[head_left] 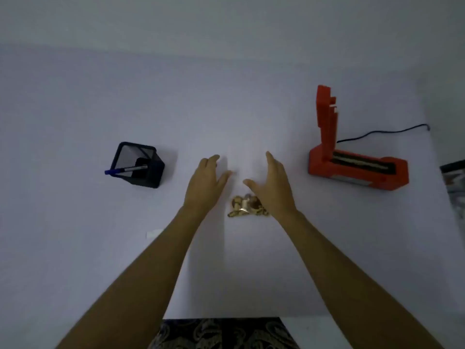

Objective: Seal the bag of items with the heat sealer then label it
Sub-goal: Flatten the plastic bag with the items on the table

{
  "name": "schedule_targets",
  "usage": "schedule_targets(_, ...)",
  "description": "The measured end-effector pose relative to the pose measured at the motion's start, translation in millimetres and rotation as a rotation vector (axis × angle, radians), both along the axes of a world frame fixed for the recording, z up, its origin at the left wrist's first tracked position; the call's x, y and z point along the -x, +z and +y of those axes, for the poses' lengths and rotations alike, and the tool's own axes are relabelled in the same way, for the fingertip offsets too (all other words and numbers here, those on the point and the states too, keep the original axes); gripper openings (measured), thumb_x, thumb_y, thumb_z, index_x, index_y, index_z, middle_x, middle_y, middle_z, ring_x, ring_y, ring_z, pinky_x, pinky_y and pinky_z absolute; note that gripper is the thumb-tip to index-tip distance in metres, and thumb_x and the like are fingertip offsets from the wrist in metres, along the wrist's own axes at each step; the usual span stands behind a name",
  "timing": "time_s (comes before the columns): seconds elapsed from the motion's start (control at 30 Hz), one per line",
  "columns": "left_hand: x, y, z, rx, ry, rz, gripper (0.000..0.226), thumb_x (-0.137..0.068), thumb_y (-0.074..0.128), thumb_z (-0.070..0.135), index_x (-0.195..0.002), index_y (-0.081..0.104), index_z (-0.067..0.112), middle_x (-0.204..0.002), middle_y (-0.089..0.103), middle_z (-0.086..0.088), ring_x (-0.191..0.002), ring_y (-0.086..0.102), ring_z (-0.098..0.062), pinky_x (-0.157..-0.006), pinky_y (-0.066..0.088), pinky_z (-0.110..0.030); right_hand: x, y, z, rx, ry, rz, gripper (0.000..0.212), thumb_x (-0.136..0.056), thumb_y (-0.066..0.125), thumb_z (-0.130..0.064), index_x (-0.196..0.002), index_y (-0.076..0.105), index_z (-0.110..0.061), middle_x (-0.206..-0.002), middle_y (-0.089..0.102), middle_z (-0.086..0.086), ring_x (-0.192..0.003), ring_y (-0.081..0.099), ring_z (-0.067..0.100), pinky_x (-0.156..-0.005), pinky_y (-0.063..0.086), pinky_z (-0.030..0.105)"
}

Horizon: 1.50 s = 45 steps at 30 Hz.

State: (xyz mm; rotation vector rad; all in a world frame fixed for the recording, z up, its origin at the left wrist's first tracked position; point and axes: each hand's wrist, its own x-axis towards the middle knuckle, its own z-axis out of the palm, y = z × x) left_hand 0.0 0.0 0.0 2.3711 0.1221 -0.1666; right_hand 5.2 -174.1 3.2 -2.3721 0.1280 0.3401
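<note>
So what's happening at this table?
A person reaches both open hands, left hand and right hand, over a clear bag of small brown items on the white table; neither holds it yet. The red heat sealer waits open at right. A pen leans in the black holder at left.

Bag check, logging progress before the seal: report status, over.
Left hand and right hand open, reaching either side of the clear bag. Bag flat on table, unsealed. Sealer arm up, right side. Path clear.
</note>
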Motion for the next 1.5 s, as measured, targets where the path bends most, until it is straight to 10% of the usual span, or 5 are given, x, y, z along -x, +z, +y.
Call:
schedule_targets(0.57, 55, -29, 4, 0.059, 0.077, -0.049, 0.057, -0.090, 0.062, 0.027, -0.140, 0.041, 0.010, -0.116, 0.052, -0.009, -0.079, 0.053, -0.008, -0.068, 0.037, -0.004, 39, -21, 32, -0.140, -0.134, 0.053, 0.091, -0.086, 0.070, -0.036, -0.154, 0.014, -0.014, -0.143, 0.041, 0.006, -0.117, 0.056, 0.026, -0.092, 0.054, 0.037)
schedule_targets(0.7, 64, -27, 11, -0.050, 0.063, -0.160, 0.044, -0.093, 0.059, 0.023, -0.134, 0.049, 0.008, -0.120, 0.056, -0.013, -0.101, 0.056, -0.019, -0.086, 0.045, -0.020, 38, -13, 31, 0.011, -0.107, -0.092, 0.085, -0.085, 0.069, -0.042, -0.151, 0.024, -0.013, -0.147, 0.037, 0.010, -0.132, 0.039, 0.023, -0.106, 0.041, 0.033)
schedule_targets(0.83, 85, -34, 9, -0.211, -0.166, -0.376, 0.031, -0.093, 0.054, 0.025, -0.113, 0.065, 0.004, -0.111, 0.065, -0.016, -0.101, 0.059, -0.026, -0.089, 0.047, -0.032, 37, -11, 24, 0.101, 0.162, -0.468, 0.033, -0.086, 0.072, -0.020, -0.117, 0.064, -0.009, -0.117, 0.058, 0.008, -0.107, 0.049, 0.018, -0.089, 0.043, 0.023)
schedule_targets(0.93, 95, -46, 8, -0.227, -0.331, -0.395, 0.031, -0.094, 0.053, 0.026, -0.113, 0.066, 0.006, -0.112, 0.066, -0.014, -0.106, 0.057, -0.024, -0.094, 0.046, -0.035, 34, -25, 20, 0.033, 0.391, -0.393, 0.017, -0.088, 0.070, -0.011, -0.104, 0.070, -0.008, -0.104, 0.061, 0.005, -0.097, 0.056, 0.017, -0.082, 0.050, 0.025)
schedule_targets(1.5, 87, -67, 23, -0.245, -0.427, -0.378, 0.047, -0.098, 0.047, 0.035, -0.134, 0.050, 0.006, -0.139, 0.052, -0.013, -0.134, 0.044, -0.024, -0.115, 0.031, -0.043, 0, -23, 35, 0.203, 0.768, -0.413, 0.033, -0.091, 0.045, -0.019, -0.099, 0.075, -0.009, -0.082, 0.063, 0.005, -0.075, 0.055, 0.023, -0.064, 0.044, 0.033)
